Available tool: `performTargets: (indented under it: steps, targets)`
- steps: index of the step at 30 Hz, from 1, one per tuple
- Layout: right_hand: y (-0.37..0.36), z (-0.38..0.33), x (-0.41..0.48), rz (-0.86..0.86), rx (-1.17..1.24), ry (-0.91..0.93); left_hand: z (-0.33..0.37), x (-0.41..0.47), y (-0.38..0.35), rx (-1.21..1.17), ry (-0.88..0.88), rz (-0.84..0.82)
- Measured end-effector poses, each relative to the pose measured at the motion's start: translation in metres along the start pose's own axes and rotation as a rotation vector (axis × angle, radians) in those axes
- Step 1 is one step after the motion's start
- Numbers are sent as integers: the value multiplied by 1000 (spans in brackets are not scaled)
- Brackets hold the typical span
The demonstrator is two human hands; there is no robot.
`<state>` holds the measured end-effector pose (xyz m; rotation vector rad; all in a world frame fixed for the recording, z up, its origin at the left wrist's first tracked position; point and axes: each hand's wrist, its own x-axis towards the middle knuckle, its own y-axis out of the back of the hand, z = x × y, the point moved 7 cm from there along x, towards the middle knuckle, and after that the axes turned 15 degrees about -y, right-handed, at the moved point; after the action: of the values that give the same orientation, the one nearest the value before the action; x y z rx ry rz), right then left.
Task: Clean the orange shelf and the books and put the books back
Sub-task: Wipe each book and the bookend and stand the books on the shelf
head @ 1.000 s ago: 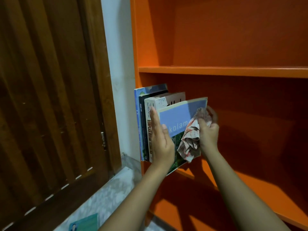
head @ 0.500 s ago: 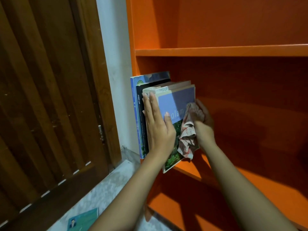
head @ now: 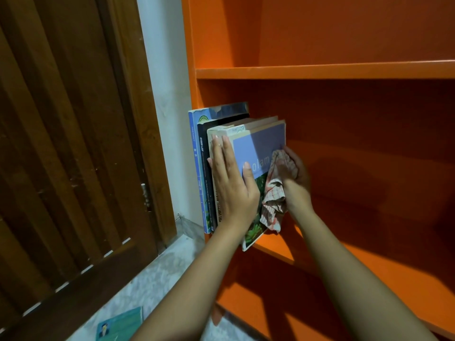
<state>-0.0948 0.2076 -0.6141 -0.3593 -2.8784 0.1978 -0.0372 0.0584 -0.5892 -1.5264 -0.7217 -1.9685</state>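
The work sits at the left end of the middle bay, where a row of upright books with blue, black and cream spines stands tight against the side panel. The left hand lies flat across their spines, its fingers straight and together and its thumb resting on the front cover of the outermost volume, a lilac-covered paperback with a leafy green picture below. That book stands against its neighbours, but its lower corner juts past the front lip of the board. Against its cover hangs a crumpled checked red-and-white cloth, bunched in the right hand, whose fingers are curled round the fabric and press it to the book. This looks like the putting-back stage, with this volume being seated and perhaps given a last wipe. Next, the left palm would need to push the paperback straight back until its spine lines up with the rest, while the right hand steadies the cover and draws the cloth clear so it is not trapped. For the surroundings, a dark brown slatted wooden door fills the far left, then comes a strip of white wall. Below is a grey mottled stone floor on which a teal booklet lies, possibly one more volume to shelve. The orange-painted wooden shelf takes up the right, with bright light on its lower boards and deep shadow toward the back.
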Motion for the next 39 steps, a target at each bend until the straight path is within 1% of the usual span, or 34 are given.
performTargets:
  steps: [10, 18, 21, 24, 26, 28, 31, 33, 39]
  targets:
    - [11, -2, -11, 27, -12, -28, 3, 3, 5, -75, 15, -83]
    - [21, -26, -34, 77, -58, -46, 10, 8, 32, -33, 97, -277]
    - [18, -48, -51, 114, -147, 40, 10, 11, 54, -36, 142, -304]
    - [0, -74, -73, 98, -254, 174, 9, 14, 79, -14, 110, -352]
    - [-21, -86, -91, 71, -339, 265, 0, 11, 95, 28, 103, -431]
    - [-47, -86, -108, 22, -439, 324, -16, 1, 112, 94, 139, -524]
    - [-91, -59, -133, -104, -546, 331, -48, -27, 142, 222, 227, -633]
    - [-118, -25, -145, -186, -606, 288, -73, -55, 163, 280, 309, -685]
    - [-176, 112, -175, -386, -762, -7, -149, -165, 221, 372, 610, -844]
